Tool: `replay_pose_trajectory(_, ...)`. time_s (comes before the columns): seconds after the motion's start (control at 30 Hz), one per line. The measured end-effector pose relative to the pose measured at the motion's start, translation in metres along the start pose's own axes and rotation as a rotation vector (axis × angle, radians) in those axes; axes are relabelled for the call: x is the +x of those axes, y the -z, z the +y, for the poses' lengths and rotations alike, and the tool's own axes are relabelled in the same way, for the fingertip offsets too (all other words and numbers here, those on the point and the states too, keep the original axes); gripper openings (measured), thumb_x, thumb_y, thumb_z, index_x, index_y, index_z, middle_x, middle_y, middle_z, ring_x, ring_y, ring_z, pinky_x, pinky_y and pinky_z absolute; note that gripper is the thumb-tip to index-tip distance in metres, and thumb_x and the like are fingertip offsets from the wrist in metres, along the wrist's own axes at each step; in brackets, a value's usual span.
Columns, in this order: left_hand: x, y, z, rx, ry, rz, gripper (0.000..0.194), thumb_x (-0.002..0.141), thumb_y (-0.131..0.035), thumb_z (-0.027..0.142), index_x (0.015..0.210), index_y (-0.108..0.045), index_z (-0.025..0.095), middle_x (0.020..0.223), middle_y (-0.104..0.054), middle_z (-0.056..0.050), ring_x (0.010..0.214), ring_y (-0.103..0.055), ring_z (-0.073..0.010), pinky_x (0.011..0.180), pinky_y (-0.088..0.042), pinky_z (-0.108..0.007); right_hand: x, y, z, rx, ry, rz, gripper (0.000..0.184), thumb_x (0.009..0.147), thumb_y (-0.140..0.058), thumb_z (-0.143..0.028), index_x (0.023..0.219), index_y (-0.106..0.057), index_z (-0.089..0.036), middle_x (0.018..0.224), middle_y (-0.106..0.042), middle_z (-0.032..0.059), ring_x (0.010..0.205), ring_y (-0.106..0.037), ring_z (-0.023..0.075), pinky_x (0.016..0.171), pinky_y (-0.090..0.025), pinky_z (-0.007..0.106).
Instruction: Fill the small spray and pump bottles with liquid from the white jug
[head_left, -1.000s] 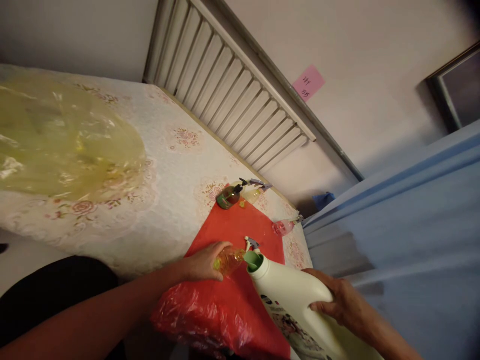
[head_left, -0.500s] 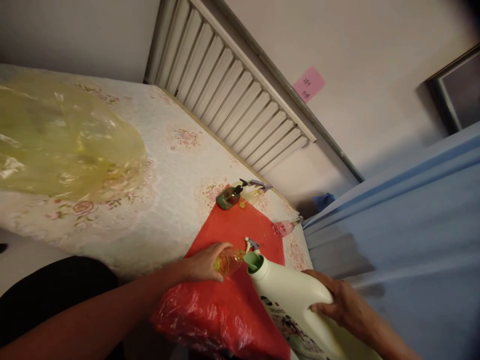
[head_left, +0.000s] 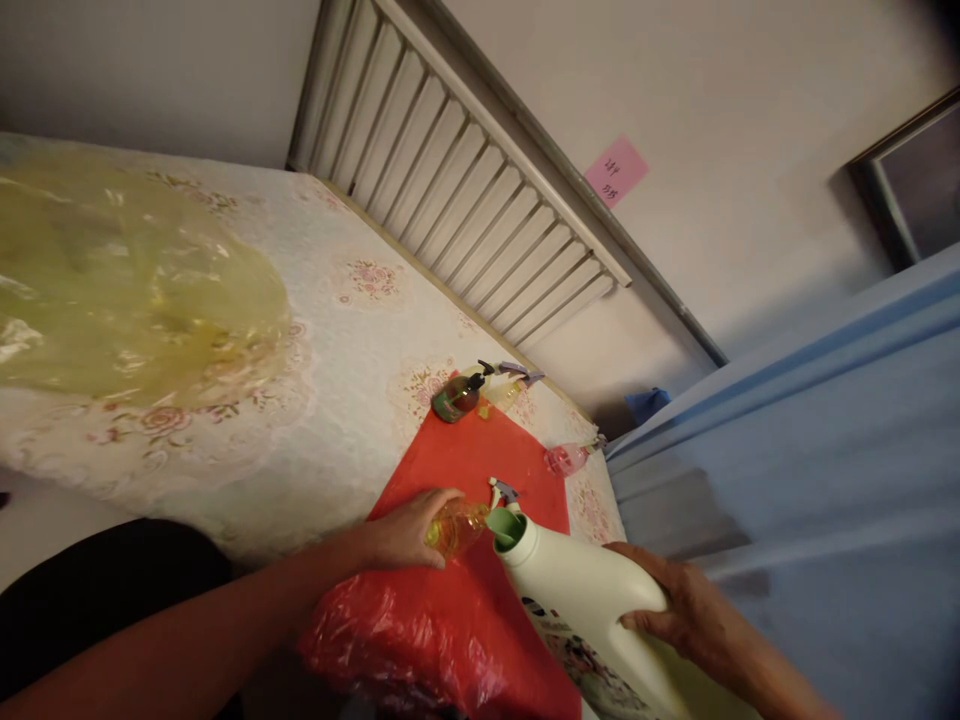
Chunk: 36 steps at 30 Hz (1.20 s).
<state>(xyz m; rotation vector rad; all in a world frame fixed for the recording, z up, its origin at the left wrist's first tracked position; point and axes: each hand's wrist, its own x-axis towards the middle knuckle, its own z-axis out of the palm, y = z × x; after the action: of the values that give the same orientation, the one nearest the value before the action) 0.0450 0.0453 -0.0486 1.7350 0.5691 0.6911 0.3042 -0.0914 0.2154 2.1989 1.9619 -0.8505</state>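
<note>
My left hand (head_left: pixel 405 528) is wrapped round a small clear bottle of yellow liquid (head_left: pixel 456 528) that stands on a red plastic bag (head_left: pixel 465 470). My right hand (head_left: pixel 686 612) grips the handle side of a large pale-green jug (head_left: pixel 581 600), tilted so its green spout (head_left: pixel 506 524) meets the mouth of the small bottle. A spray head (head_left: pixel 504 491) lies on the red bag just behind the spout.
A green pump bottle (head_left: pixel 457 397) and a yellowish spray bottle (head_left: pixel 504 389) stand at the red bag's far end, a pink spray bottle (head_left: pixel 568 458) to its right. The floral tablecloth (head_left: pixel 337 350) carries a yellow plastic bag (head_left: pixel 127 290) at left. A slatted radiator (head_left: pixel 465 180) lines the wall; blue fabric (head_left: pixel 787 450) hangs right.
Both hands and both containers hold nearly the same pose; the view has shifted down very slightly.
</note>
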Motion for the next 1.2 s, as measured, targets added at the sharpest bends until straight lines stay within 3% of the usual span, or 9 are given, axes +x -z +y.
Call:
replay_pose_trajectory(0.87,-0.0026,0.0028,0.0070,-0.008,-0.015,0.002,0.086,0.058,-0.074,0.021,0.136,-0.040,0.026,0.139,-0.050,-0.009,0.129,-0.047,-0.0316,0.108,-0.039,-0.043,0.0012,0.0007,0.0002,-0.031,-0.020,0.010,0.061,0.078,-0.065,-0.054,0.131,-0.056,-0.026,0.097,-0.075,0.0009,0.085,-0.068,0.0252,0.073,-0.053,0.027)
replay_pose_trajectory(1.2,-0.0018,0.0030,0.0086,0.012,0.005,-0.008,0.087,0.057,-0.074,0.018,0.137,-0.039,0.021,0.140,-0.049,-0.011,0.130,-0.046,-0.0311,0.109,-0.038,-0.042,-0.0001,0.0010,-0.0027,-0.035,-0.007,0.016,0.056,0.079,-0.066,-0.051,0.128,-0.057,-0.026,0.099,-0.075,-0.0001,0.086,-0.068,0.0239,0.073,-0.053,0.025)
